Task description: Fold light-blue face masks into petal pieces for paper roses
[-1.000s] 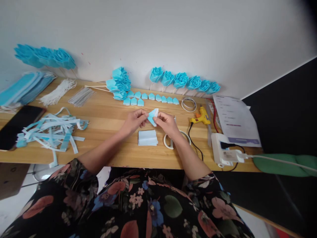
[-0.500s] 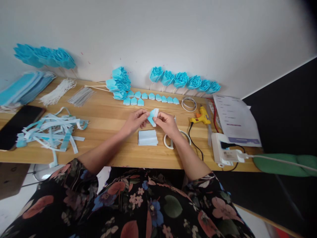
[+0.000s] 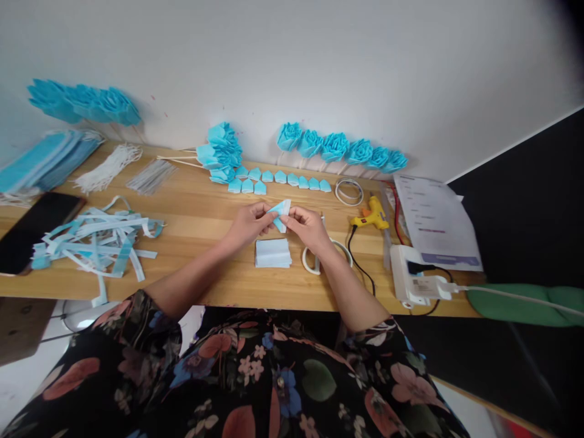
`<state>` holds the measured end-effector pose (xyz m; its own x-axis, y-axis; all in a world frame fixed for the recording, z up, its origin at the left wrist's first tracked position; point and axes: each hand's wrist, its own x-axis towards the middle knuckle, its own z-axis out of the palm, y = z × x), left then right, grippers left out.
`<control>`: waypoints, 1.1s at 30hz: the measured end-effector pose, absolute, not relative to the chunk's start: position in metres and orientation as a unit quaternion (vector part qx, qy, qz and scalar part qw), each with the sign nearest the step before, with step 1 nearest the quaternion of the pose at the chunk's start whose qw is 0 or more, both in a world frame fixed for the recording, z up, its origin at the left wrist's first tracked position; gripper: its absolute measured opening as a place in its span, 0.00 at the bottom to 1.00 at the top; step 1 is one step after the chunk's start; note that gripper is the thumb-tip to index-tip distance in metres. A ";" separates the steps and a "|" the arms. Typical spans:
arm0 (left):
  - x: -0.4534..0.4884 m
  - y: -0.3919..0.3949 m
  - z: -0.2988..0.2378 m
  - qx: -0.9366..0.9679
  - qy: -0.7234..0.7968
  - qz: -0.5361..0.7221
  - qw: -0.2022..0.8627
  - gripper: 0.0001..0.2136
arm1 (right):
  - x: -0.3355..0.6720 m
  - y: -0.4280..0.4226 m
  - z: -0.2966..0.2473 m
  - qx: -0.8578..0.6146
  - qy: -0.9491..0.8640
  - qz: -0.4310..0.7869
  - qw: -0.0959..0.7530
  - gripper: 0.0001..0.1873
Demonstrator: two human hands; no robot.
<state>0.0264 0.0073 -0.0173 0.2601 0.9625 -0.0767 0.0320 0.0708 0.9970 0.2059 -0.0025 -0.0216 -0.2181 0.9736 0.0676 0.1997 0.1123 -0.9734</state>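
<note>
Both hands meet above the middle of the wooden table [image 3: 196,213]. My left hand [image 3: 249,222] and my right hand [image 3: 308,226] each pinch one small light-blue folded piece [image 3: 280,213] between thumb and fingers, held just above the tabletop. Right below it lies a small stack of pale blue cut rectangles [image 3: 272,253]. A row of finished small blue folded pieces [image 3: 279,180] lies farther back. White-handled scissors [image 3: 319,258] rest under my right wrist.
Blue fabric roses [image 3: 335,148] line the wall, with more at the far left [image 3: 84,103]. Cut blue strips [image 3: 98,234], white elastic loops [image 3: 107,168], stacked masks [image 3: 43,159] and a dark phone [image 3: 31,228] lie left. A yellow glue gun [image 3: 373,216], tape ring [image 3: 349,191], papers [image 3: 433,222] and power strip [image 3: 417,283] lie right.
The folded piece has tilted flatter and lower between my fingers. Both hands stay in the same place, only the fingers shifted slightly.
</note>
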 end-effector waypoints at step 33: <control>0.027 0.004 -0.015 0.581 0.415 0.335 0.615 0.14 | 0.209 0.001 -0.022 -0.499 -0.543 0.451 0.503 0.20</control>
